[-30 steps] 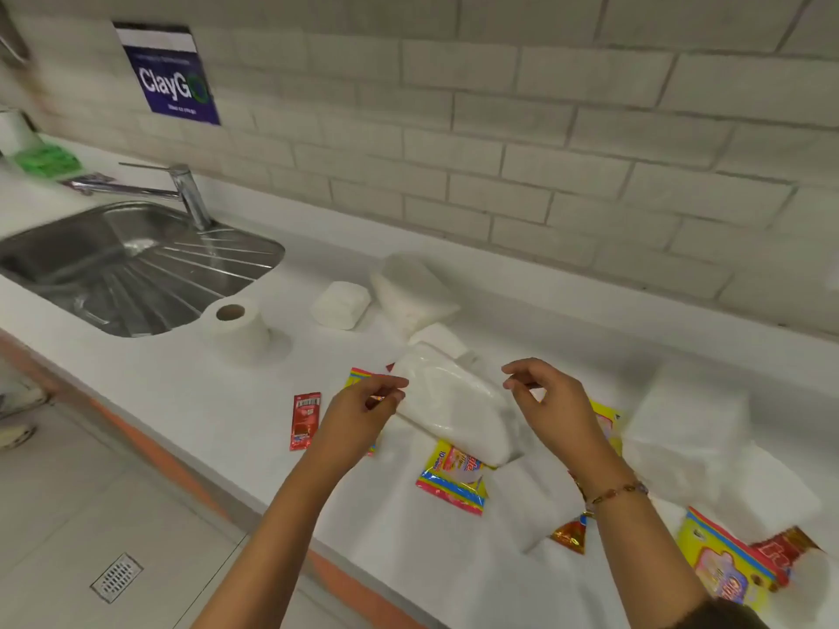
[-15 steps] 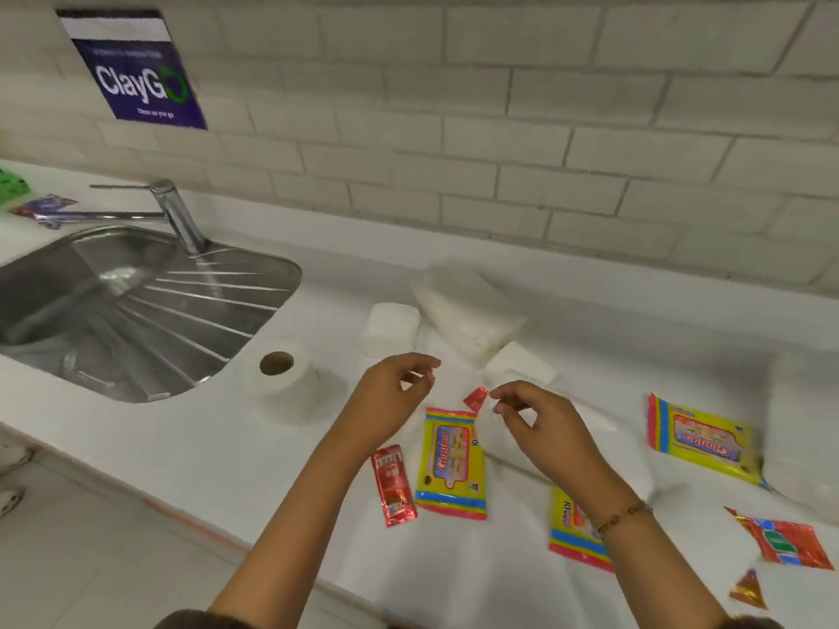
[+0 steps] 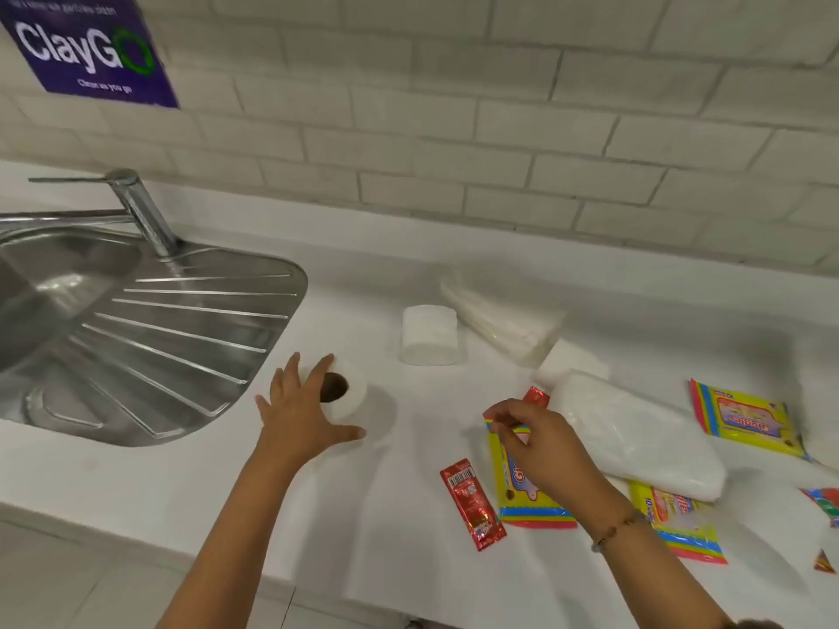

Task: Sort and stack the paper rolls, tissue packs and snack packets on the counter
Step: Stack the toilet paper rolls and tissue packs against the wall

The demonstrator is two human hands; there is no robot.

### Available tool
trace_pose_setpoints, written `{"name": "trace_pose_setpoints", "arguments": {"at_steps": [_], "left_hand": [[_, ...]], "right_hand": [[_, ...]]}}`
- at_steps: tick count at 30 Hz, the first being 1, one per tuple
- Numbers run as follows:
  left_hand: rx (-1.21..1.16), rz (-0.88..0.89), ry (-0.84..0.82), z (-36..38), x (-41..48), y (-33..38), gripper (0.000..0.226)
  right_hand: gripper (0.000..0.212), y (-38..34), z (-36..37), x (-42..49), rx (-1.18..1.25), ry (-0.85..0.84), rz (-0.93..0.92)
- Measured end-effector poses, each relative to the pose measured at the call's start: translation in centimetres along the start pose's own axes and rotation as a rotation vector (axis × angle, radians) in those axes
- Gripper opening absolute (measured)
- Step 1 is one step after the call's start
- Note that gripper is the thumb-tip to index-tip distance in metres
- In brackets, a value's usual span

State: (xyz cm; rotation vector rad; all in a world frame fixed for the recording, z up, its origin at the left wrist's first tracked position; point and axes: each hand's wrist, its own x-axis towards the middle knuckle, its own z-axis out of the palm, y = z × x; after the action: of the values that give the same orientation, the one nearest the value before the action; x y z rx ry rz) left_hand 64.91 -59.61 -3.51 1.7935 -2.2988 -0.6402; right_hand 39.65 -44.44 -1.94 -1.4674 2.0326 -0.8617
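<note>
My left hand (image 3: 302,413) is spread open over an upright white paper roll (image 3: 347,392) near the sink's edge, fingers around its near side. My right hand (image 3: 540,442) hovers with fingers curled loosely above a yellow snack packet (image 3: 522,497), holding nothing. A red sachet (image 3: 472,503) lies left of that packet. A second roll (image 3: 429,335) lies on its side farther back. Clear-wrapped tissue packs lie at the back (image 3: 504,324) and on the right (image 3: 635,435). More yellow packets rest at right (image 3: 747,417) and lower right (image 3: 681,522).
A steel sink (image 3: 136,338) with drainer and tap (image 3: 140,211) fills the left. The white counter's (image 3: 136,492) front edge runs along the bottom. A tiled wall with a purple sign (image 3: 91,47) stands behind. Small red packets (image 3: 826,503) lie at the far right.
My left hand moved left from the middle and spread over the upright roll. My right hand has stayed above the yellow packet. The tissue pack held a second ago lies on the counter.
</note>
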Motion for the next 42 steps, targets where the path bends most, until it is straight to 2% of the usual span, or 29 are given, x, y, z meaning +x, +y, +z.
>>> {"name": "trace_pose_setpoints", "arguments": {"at_steps": [3,8,10,12,14,16,19,23,26,30,34,37,42], "left_hand": [[-0.218,0.0,0.048,0.9,0.1,0.0,0.103],[-0.327,0.103,0.134,0.8,0.6,1.4,0.095],[-0.388,0.159,0.128,0.4,0.6,2.9,0.094],[-0.436,0.217,0.105,-0.1,0.7,4.9,0.093],[-0.467,0.269,0.083,-0.3,0.8,6.7,0.092],[-0.484,0.314,0.057,-0.3,0.9,8.4,0.092],[-0.511,0.379,0.016,0.0,1.0,10.4,0.092],[-0.518,0.466,-0.029,0.2,0.6,12.5,0.092],[-0.512,0.534,-0.059,0.1,0.4,14.1,0.093],[-0.524,0.596,-0.059,-0.4,0.2,16.6,0.092],[-0.584,0.592,-0.04,-0.8,-1.1,20.0,0.09],[-0.606,0.604,-0.026,-0.5,-2.5,22.6,0.091],[-0.644,0.694,-0.108,2.8,-6.4,28.3,0.085]], "right_hand": [[0.018,0.0,-0.1,0.4,-0.037,0.013,0.019],[0.02,1.1,-0.8,0.7,-0.153,0.119,0.032],[0.028,2.5,-1.5,0.4,-0.326,0.234,0.026],[0.046,4.2,-2.6,0.0,-0.454,0.303,0.15],[0.065,6.1,-3.6,-0.7,-0.515,0.266,0.338],[0.077,7.9,-3.9,-1.3,-0.547,0.155,0.448],[0.085,10.2,-2.8,-2.0,-0.648,0.093,0.394],[0.081,11.7,-2.4,-2.2,-0.713,0.224,0.254],[0.077,11.9,-3.2,-2.3,-0.758,0.249,0.14],[0.057,10.6,-6.0,-2.4,-0.657,0.404,0.091],[0.067,9.0,-10.7,-4.5,-0.562,0.638,-0.006],[0.061,8.9,-14.0,-7.8,-0.561,0.731,-0.005],[0.056,11.7,-18.0,-15.1,-0.497,0.843,0.099]]}}
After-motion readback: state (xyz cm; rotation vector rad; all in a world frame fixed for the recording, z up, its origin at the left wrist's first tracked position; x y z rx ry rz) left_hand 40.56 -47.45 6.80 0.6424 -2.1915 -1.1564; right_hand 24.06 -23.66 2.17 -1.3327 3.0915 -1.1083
